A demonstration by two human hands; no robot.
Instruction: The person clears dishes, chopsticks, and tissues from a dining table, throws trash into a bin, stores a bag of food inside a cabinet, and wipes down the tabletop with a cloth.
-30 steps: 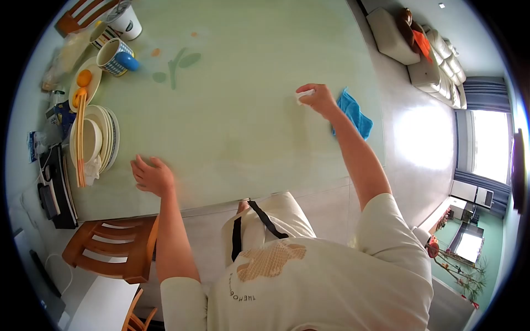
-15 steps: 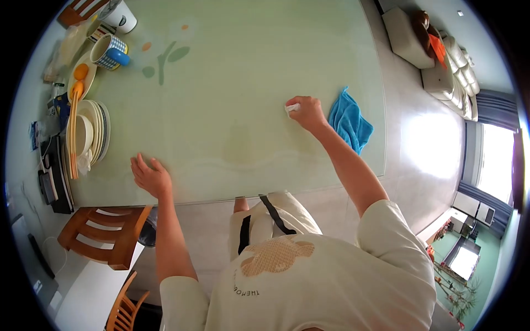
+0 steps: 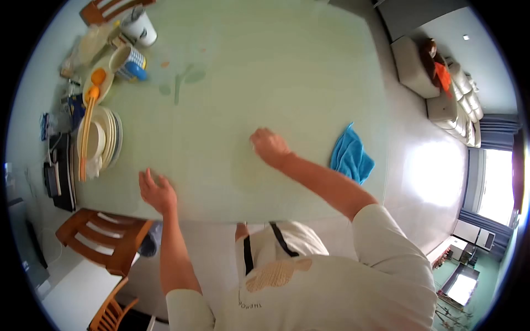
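Note:
My right hand (image 3: 270, 147) is closed over the middle of the pale green table (image 3: 232, 83), wrapped round a white tissue that its fingers now almost wholly hide. To the right of that forearm lies a crumpled blue cloth (image 3: 351, 156), apart from the hand. Fingers spread, my left hand (image 3: 158, 192) rests near the table's front edge, holding nothing. Nearest to it is a stack of plates (image 3: 115, 138) with a bowl (image 3: 96, 140) on top, chopsticks (image 3: 87, 138) lying across them.
At the left stand a checked mug (image 3: 126, 60) with a blue handle, a white cup (image 3: 142, 30) and a dish with orange round things (image 3: 98, 76). A wooden chair (image 3: 105, 237) is at the front left. A pale sofa (image 3: 414, 69) stands beyond the right side.
My right hand has moved left across the table, away from the blue cloth, still closed. The left hand stays near the front edge. The whole view has shifted slightly.

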